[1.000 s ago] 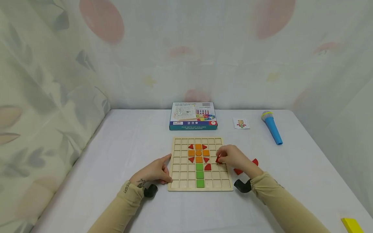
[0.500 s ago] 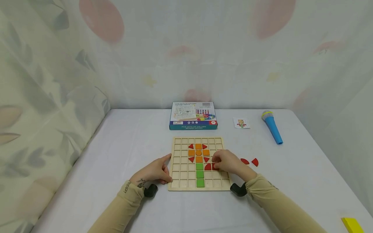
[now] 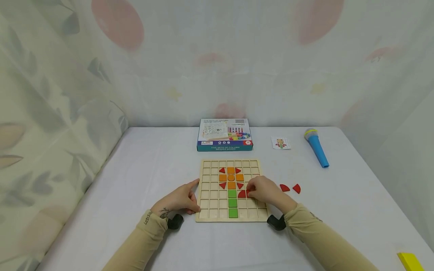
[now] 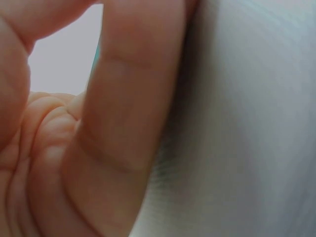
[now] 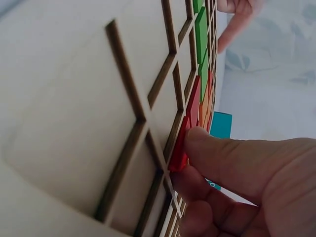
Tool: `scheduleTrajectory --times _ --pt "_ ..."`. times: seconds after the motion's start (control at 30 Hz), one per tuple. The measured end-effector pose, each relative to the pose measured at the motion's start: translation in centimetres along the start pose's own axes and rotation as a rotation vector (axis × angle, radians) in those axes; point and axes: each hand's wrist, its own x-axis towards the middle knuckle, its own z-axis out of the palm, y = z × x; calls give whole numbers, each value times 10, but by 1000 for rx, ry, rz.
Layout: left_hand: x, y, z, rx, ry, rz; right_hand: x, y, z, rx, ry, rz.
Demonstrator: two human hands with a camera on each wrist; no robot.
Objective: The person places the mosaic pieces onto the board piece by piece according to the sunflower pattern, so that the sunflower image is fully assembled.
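Note:
A wooden grid board (image 3: 205, 195) lies mid-table, with orange, green and red tiles set in its cells. My right hand (image 3: 266, 190) pinches a red tile (image 5: 179, 148) between thumb and fingers at the cell right of a red quarter-circle tile (image 3: 242, 194). In the right wrist view that tile sits close against the grid ridges. My left hand (image 3: 178, 199) touches the board's left edge, index finger and thumb spread apart. Three green tiles (image 3: 233, 203) run down a column below the orange tiles (image 3: 231, 185). The left wrist view shows mostly fingers (image 4: 123, 108).
Two loose red quarter-circle pieces (image 3: 284, 188) lie right of the board. Behind it stand a flat printed box (image 3: 225, 135) and a small pattern card (image 3: 280, 143). A blue toy microphone (image 3: 318, 150) lies back right; a yellow block (image 3: 410, 261) sits at the front right.
My right hand has moved left and down across the board, bringing the red tile beside the quarter-circle one, and has barely shifted since. The left hand has stayed put.

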Motion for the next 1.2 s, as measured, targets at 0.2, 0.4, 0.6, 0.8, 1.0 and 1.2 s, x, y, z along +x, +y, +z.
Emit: scheduleTrajectory --times 0.2,0.4,0.6,0.8,1.0,1.2 --pt "0 0 0 2 0 2 -5 1 -16 4 40 -30" --pt "-1 0 0 -1 -1 3 -12 17 -50 -61 172 -22" --pt "0 0 0 9 8 -11 -16 41 -54 -175 171 37" --pt "0 0 0 12 8 -15 -14 54 -37 -185 115 -3" --pt "1 0 0 7 7 -8 -12 52 -27 -115 85 -61" --pt "0 0 0 2 4 -9 -14 52 -25 -95 91 -58"
